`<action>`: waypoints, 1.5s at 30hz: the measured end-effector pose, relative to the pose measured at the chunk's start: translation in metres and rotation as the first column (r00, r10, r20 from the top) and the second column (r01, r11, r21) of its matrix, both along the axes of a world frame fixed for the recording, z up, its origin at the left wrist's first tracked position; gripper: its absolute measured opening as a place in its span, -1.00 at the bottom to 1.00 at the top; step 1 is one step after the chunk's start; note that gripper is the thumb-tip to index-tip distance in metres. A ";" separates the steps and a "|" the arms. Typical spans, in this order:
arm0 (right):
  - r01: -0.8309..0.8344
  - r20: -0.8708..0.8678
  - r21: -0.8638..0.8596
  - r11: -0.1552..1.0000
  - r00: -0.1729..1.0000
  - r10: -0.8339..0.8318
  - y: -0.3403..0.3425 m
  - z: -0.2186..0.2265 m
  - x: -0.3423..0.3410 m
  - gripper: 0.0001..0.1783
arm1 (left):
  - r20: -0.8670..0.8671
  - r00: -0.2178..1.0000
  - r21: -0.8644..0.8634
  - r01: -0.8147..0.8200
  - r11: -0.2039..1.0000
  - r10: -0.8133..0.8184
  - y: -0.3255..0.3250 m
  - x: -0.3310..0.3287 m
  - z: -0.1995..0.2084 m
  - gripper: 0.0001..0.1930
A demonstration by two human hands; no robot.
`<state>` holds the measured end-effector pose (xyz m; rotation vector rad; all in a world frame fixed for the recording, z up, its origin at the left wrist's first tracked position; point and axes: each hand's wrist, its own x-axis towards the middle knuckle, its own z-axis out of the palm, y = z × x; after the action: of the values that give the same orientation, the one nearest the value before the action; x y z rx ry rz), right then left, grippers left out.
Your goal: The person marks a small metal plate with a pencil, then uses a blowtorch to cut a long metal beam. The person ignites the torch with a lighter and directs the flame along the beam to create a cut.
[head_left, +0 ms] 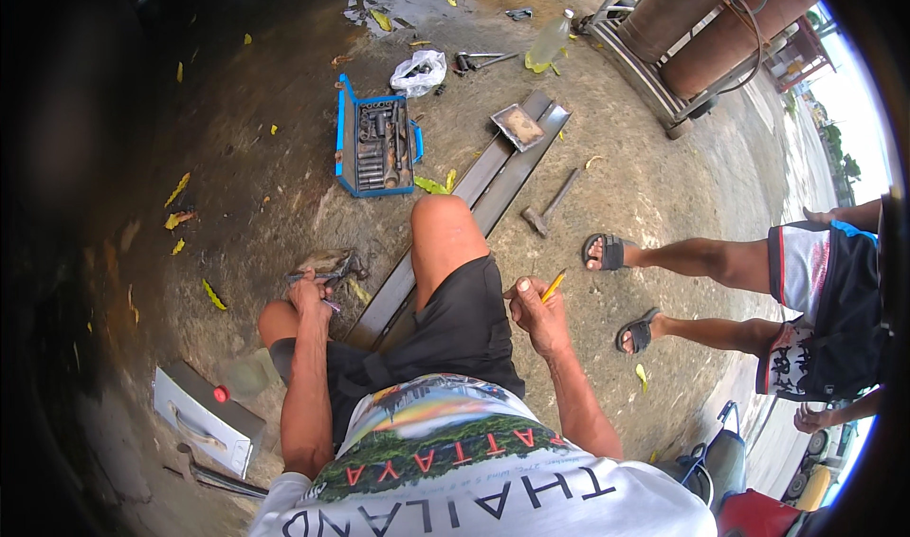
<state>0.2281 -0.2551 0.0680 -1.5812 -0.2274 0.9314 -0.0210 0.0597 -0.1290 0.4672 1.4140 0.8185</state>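
Observation:
My right hand [540,316] is closed around a slim yellow pencil [554,287], its tip pointing up and away, above the floor to the right of my knee. My left hand [308,295] hangs by my left knee with the fingers curled in. A dark metal piece [343,270] shows right beyond those fingers, and a small pale purplish end [332,306] pokes out beside them. What exactly the left fingers grip is too small to make out. Between my legs, long steel channel bars [488,182] lie on the concrete, with a small rusty metal tray [518,127] on their far end.
A blue socket set case [343,139] lies open ahead, near a white plastic bag [418,72] and a bottle [550,42]. A hammer [550,203] rests right of the bars. Another person's sandalled feet [611,252] stand at right. Gas cylinders [687,11] on a cart are far right.

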 end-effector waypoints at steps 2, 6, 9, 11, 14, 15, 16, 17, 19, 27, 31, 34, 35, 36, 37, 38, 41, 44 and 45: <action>0.008 0.031 0.033 0.999 0.999 -0.009 0.001 0.000 0.010 -0.56 | -0.023 0.999 0.022 -0.027 0.999 0.028 -0.004 -0.001 -0.006 -0.76; 0.099 0.039 0.040 0.994 0.994 -0.101 -0.003 -0.001 0.027 -0.57 | -0.039 0.998 0.029 -0.038 0.999 0.039 -0.013 0.006 -0.006 -0.74; 0.132 0.053 0.063 0.989 0.989 -0.135 0.003 0.002 0.031 -0.58 | -0.062 0.998 0.039 -0.010 0.999 0.013 -0.021 0.009 -0.010 -0.73; 0.150 0.063 0.089 0.985 0.986 -0.156 0.006 0.003 0.030 -0.58 | -0.092 0.995 0.070 0.038 0.997 -0.032 -0.023 0.010 -0.015 -0.73; 0.175 0.127 0.095 0.980 0.974 -0.187 0.004 0.003 0.028 -0.57 | 0.030 0.994 0.050 0.103 0.993 -0.105 -0.045 0.029 0.006 -0.71; 0.176 0.162 0.087 0.980 0.969 -0.189 0.006 0.006 0.024 -0.56 | 0.070 0.989 0.038 0.127 0.991 -0.129 -0.051 0.033 0.006 -0.69; 0.176 0.199 0.076 0.981 0.962 -0.188 0.008 0.009 0.020 -0.54 | 0.113 0.982 0.022 0.149 0.989 -0.150 -0.057 0.039 0.005 -0.68; 0.162 0.205 0.092 0.982 0.962 -0.178 0.006 0.011 0.018 -0.56 | 0.140 0.977 -0.013 0.162 0.987 -0.159 -0.064 0.045 0.005 -0.67; 0.159 0.201 0.107 0.981 0.963 -0.178 0.007 0.019 0.012 -0.58 | 0.191 0.966 -0.070 0.189 0.979 -0.173 -0.075 0.054 -0.002 -0.64; 0.151 0.244 0.132 0.980 0.953 -0.179 -0.013 0.029 -0.008 -0.61 | 0.337 0.928 -0.204 0.239 0.949 -0.161 -0.139 0.071 -0.047 -0.60; 0.125 0.282 0.103 0.987 0.948 -0.150 -0.020 0.034 -0.013 -0.62 | 0.343 0.921 -0.247 0.276 0.929 -0.183 -0.147 0.068 -0.045 -0.57; 0.112 0.261 0.106 0.988 0.956 -0.136 -0.013 0.039 -0.015 -0.61 | 0.329 0.918 -0.294 0.323 0.900 -0.223 -0.150 0.066 -0.044 -0.50; 0.110 0.267 0.107 0.988 0.954 -0.135 -0.010 0.041 -0.015 -0.61 | 0.321 0.915 -0.310 0.345 0.886 -0.244 -0.152 0.064 -0.047 -0.47; 0.107 0.273 0.109 0.988 0.953 -0.134 -0.006 0.043 -0.016 -0.61 | 0.330 0.913 -0.320 0.347 0.882 -0.239 -0.154 0.064 -0.051 -0.49; 0.104 0.280 0.111 0.988 0.951 -0.132 -0.003 0.045 -0.017 -0.62 | 0.339 0.911 -0.330 0.348 0.877 -0.234 -0.157 0.063 -0.056 -0.52; 0.083 0.291 0.099 0.992 0.951 -0.109 0.000 0.048 -0.018 -0.62 | 0.347 0.910 -0.341 0.347 0.873 -0.226 -0.159 0.063 -0.060 -0.54; 0.043 0.325 0.076 0.996 0.943 -0.065 0.006 0.055 -0.023 -0.62 | 0.355 0.910 -0.370 0.345 0.863 -0.212 -0.160 0.067 -0.055 -0.58; -0.021 0.321 0.097 0.995 0.947 -0.011 0.019 0.058 -0.030 -0.62 | 0.386 0.874 -0.301 0.423 0.855 -0.297 -0.164 0.061 -0.074 -0.58; -0.058 0.321 0.104 0.993 0.947 0.022 0.026 0.059 -0.032 -0.62 | 0.306 0.907 -0.213 0.360 0.908 -0.288 -0.169 0.061 -0.089 -0.59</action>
<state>0.1966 -0.2290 0.1272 -1.6218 -0.5327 0.6756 0.0403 -0.1091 -0.2178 0.3582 1.1304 0.3927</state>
